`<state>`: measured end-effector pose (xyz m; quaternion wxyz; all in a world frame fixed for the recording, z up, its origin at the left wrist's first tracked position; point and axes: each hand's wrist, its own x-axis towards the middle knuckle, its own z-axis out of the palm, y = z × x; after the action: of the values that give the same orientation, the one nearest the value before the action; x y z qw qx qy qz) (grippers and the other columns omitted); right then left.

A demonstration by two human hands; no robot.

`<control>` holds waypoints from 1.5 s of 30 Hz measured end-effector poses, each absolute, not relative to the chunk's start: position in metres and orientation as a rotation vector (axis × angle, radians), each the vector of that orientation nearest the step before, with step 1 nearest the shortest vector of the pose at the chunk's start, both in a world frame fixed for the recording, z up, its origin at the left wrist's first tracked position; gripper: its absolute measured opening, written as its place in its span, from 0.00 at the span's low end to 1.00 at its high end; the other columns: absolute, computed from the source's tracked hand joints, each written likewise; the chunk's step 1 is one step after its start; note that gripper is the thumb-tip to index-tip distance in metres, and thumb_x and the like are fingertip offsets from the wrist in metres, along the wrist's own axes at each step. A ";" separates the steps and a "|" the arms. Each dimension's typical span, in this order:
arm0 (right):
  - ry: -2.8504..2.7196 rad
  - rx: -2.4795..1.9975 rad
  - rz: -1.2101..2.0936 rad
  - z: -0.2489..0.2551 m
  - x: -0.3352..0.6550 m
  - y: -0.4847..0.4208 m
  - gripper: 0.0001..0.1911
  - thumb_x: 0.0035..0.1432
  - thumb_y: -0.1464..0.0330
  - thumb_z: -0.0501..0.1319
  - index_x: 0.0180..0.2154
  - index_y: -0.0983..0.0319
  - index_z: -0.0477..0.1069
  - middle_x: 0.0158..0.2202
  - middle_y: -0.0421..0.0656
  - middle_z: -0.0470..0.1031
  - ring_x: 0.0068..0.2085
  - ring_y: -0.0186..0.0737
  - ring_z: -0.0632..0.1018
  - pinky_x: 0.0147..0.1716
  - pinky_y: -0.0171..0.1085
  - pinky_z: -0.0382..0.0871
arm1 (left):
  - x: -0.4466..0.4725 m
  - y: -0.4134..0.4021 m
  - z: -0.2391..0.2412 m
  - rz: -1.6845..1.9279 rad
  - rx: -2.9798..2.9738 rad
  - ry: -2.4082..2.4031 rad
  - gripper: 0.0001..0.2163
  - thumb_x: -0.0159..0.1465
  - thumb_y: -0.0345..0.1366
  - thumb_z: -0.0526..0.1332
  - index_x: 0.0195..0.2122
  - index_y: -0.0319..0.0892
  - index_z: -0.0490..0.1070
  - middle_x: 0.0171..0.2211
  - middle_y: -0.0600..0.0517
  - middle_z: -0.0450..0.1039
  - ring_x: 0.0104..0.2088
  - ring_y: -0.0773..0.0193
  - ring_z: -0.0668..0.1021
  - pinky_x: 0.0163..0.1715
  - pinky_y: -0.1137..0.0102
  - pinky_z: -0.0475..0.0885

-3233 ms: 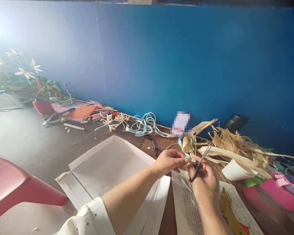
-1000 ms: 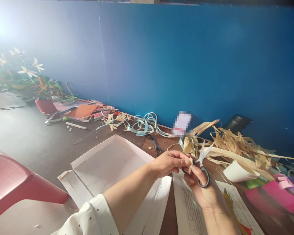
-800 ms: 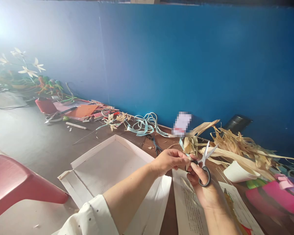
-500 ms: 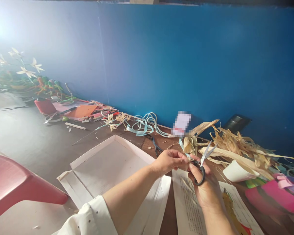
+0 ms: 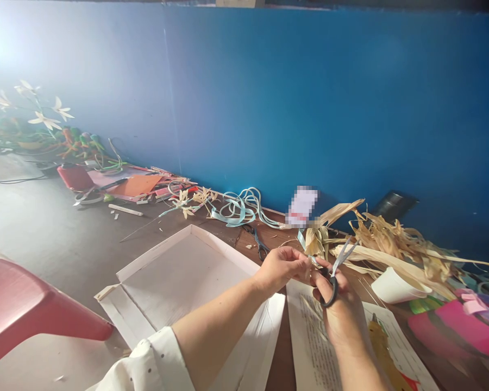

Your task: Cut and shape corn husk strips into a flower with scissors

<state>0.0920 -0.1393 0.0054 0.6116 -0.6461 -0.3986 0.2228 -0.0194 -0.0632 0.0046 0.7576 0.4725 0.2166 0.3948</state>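
Two hands meet just right of centre in my view. I see the right hand (image 5: 342,312) gripping a pair of black-handled scissors (image 5: 333,272), fingers through the loops, the blades nearly shut and pointing toward one o'clock. The left hand (image 5: 283,266) sits at nine o'clock of it, fingertips pinched narrow on a small strip of dried husk (image 5: 312,263) that reaches the blades; how much of the strip lies between them I cannot tell. Under the right wrist lies a printed sheet (image 5: 309,336) with a yellow and red picture at its five o'clock corner. At nine o'clock of the hands an opened white cardboard box (image 5: 175,277) lies flat on the brown table (image 5: 228,236). At twelve o'clock, near the left hand, a second pair of scissors (image 5: 258,244) rests on the table, and past it a tangle of pale blue ribbon (image 5: 238,206) lies against the blue wall (image 5: 309,98). At two o'clock a pile of dry husks (image 5: 395,239) spreads out, with a white cup (image 5: 393,285) on its side just below it and a pink bowl (image 5: 452,328) toward four o'clock. Far off at ten o'clock stand husk flowers (image 5: 44,114).
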 end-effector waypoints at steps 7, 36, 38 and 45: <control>-0.904 -1.496 0.937 0.007 0.088 -0.144 0.23 0.48 0.52 0.65 0.43 0.58 0.76 0.30 0.42 0.75 0.30 0.38 0.72 0.21 0.32 0.61 | -0.028 -0.052 0.008 0.920 1.033 0.471 0.18 0.48 0.47 0.69 0.26 0.36 0.69 0.24 0.52 0.69 0.22 0.74 0.67 0.25 0.75 0.60; -1.122 -1.526 0.976 0.000 0.092 -0.148 0.17 0.45 0.55 0.68 0.19 0.60 0.70 0.18 0.39 0.70 0.22 0.37 0.69 0.23 0.36 0.61 | -0.037 -0.046 0.014 0.882 1.022 0.517 0.17 0.47 0.44 0.69 0.25 0.35 0.68 0.22 0.54 0.64 0.23 0.74 0.64 0.26 0.74 0.58; -1.113 -1.533 0.980 -0.001 0.093 -0.147 0.16 0.44 0.55 0.69 0.20 0.60 0.70 0.18 0.39 0.69 0.21 0.36 0.69 0.22 0.35 0.60 | -0.037 -0.046 0.015 0.877 1.019 0.517 0.17 0.47 0.44 0.69 0.25 0.35 0.68 0.23 0.54 0.64 0.24 0.74 0.64 0.26 0.74 0.58; -1.107 -1.506 0.955 -0.003 0.092 -0.146 0.17 0.43 0.55 0.69 0.19 0.60 0.70 0.16 0.38 0.68 0.19 0.34 0.67 0.20 0.34 0.59 | -0.039 -0.046 0.015 0.866 1.010 0.488 0.16 0.48 0.44 0.69 0.25 0.36 0.68 0.23 0.54 0.64 0.24 0.74 0.64 0.26 0.75 0.57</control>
<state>0.0924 -0.1462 -0.0031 0.4981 -0.6220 -0.4574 0.3947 -0.0386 -0.0461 0.0147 0.7592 0.4640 0.2239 0.3979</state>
